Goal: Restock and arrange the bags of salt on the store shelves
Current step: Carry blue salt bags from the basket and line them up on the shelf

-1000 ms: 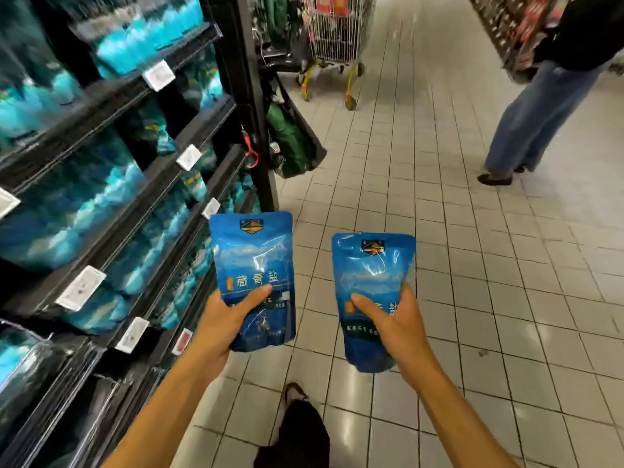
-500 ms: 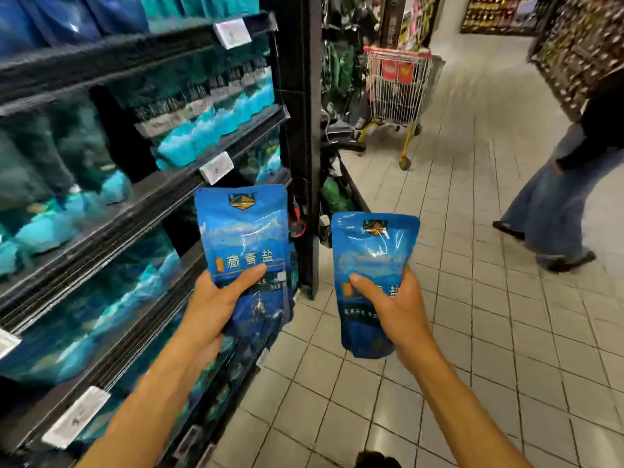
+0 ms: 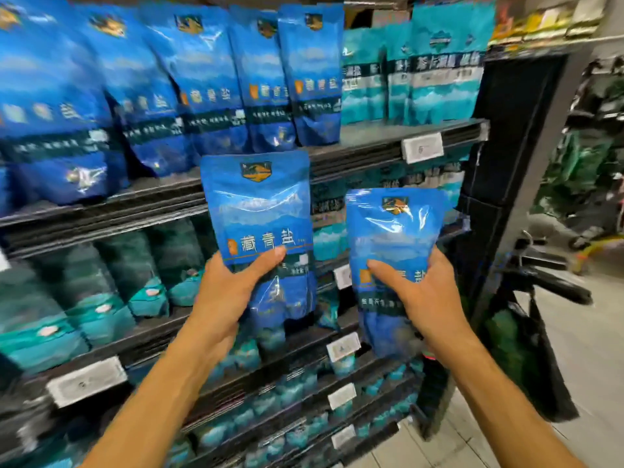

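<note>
My left hand [image 3: 229,292] grips an upright blue salt bag [image 3: 260,211] by its lower half, thumb across the front. My right hand [image 3: 418,298] grips a second blue salt bag [image 3: 395,238] the same way, a little lower and to the right. Both bags are held in front of the shelves, just below the upper shelf [image 3: 371,143]. On that shelf stands a row of matching blue salt bags [image 3: 202,79], with bare shelf surface to the right of the last one.
Teal bags [image 3: 435,72] stand on the upper shelf at the right, and more teal bags [image 3: 101,295] fill the lower shelves. White price tags [image 3: 422,147] line the shelf edges. A black upright post [image 3: 513,163] ends the shelving; dark bags hang beyond it.
The view has swung up and left from the aisle floor to face the shelves. Both hands have risen with their bags toward the upper shelf. The cart and the passer-by have left the view.
</note>
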